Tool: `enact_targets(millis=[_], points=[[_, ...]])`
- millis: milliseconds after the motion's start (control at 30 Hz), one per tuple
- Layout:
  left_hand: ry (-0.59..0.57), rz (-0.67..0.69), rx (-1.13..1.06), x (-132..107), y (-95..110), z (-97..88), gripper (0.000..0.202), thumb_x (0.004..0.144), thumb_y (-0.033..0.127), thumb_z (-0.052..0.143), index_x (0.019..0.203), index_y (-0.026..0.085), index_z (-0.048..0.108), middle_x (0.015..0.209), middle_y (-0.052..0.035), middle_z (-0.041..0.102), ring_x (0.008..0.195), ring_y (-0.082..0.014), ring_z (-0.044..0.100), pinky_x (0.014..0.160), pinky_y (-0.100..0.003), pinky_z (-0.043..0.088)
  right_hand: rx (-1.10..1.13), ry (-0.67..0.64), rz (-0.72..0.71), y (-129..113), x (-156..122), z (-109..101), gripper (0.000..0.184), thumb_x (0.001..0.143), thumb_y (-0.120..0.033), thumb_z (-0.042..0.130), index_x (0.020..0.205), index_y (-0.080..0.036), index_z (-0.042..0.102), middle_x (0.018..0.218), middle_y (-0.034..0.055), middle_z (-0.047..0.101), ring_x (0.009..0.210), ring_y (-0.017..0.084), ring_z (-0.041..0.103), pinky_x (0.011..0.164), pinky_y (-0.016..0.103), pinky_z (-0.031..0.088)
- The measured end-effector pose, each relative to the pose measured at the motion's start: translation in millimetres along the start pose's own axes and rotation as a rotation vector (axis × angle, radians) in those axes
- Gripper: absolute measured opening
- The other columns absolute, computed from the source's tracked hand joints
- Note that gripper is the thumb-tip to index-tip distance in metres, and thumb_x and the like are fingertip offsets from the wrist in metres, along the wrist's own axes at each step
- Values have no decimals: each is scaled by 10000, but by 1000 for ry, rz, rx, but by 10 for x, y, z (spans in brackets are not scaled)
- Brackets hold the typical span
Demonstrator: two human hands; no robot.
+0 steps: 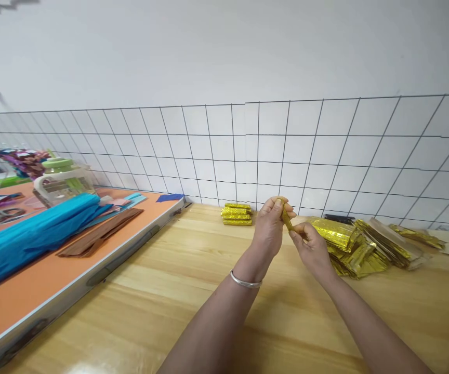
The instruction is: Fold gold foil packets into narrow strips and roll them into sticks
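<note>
Head view: wood tabletop (pixel 150 306) fills the bottom middle, with room to move beside the orange table (pixel 22 317) at left; its back edge meets the wall (pixel 224 62). Right of center, a gold foil strip (pixel 287 219) stretches between the left hand (pixel 269 226) and right hand (pixel 313 248), fingers pinched closed on it. At left, a green-lidded jug (pixel 64 182) is too blurry inside to tell.

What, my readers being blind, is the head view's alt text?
A person's left hand and right hand hold a narrow gold foil-like strip above a pale wooden table. Small shiny gold bundles lie left, folded gold sheets right.
</note>
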State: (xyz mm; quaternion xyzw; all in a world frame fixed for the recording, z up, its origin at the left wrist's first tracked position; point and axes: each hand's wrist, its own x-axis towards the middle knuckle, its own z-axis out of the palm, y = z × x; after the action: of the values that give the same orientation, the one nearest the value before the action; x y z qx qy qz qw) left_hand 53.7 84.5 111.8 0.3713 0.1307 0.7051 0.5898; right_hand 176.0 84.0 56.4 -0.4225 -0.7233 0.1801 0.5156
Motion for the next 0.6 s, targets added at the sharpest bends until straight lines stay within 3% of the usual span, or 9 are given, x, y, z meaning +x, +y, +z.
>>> enact_targets(millis=[267,433,600], points=[[-143,4,136,-167,38,179,211,805,386,625,872,198,555,751,11,599,705,-128,634,667,-238,456,-191,3,-110,-289,-5,-113,268,908,-436,431,860,-205,558,815,41,602,756,187,555,629,287,401],[-161,8,168,-174,46,170,200,818,384,612,880,201,560,745,6,612,716,-141,641,606,-224,424,-263,26,-135,-359,-51,-133,305,934,-422,368,869,-196,562,763,47,620,671,177,570,582,278,391],[-132,-9,57,-178,68,172,151,827,329,611,871,190,569,735,17,594,660,-102,617,605,-209,424,-338,125,-224,-388,-62,-110,286,940,-360,363,890,-192,589,710,51,643,608,173,577,575,286,396]])
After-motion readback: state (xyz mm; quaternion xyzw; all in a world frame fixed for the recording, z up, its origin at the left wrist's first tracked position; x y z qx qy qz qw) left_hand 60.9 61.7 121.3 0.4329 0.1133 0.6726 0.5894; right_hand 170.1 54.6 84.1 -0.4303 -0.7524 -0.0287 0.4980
